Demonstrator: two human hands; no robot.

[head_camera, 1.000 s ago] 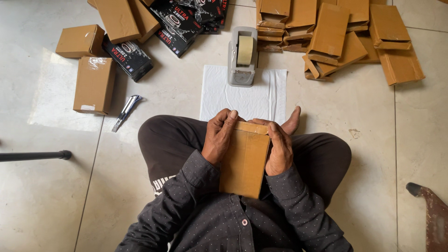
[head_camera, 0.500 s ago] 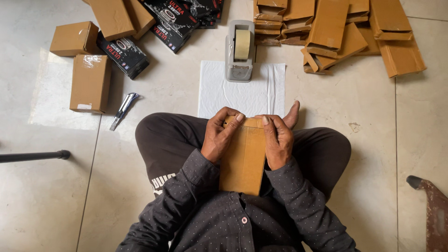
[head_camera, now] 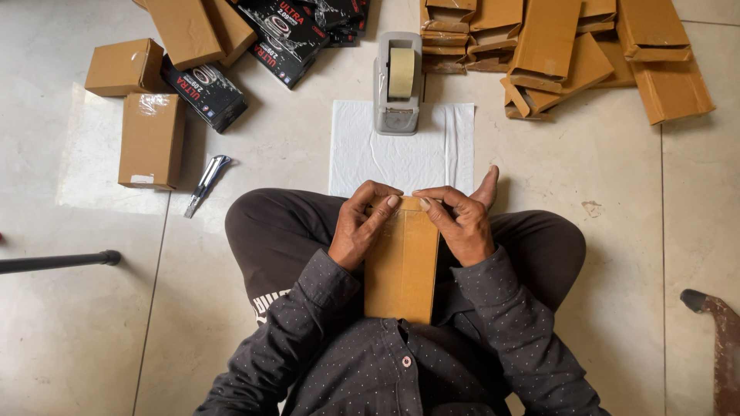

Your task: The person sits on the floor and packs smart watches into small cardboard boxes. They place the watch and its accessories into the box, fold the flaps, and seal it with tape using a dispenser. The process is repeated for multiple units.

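brown cardboard box (head_camera: 401,266), light and stiff-looking, is resting on the lap; left hand (head_camera: 358,231) and right hand (head_camera: 462,223) are pinching its far flap, nearer than the tape dispenser (head_camera: 397,81).

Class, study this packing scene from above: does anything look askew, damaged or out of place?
The flat cartons at top right lie in a jumbled, overlapping heap, several tilted. A utility knife lies loose on the floor by the person's knee. The box held by both hands looks intact.
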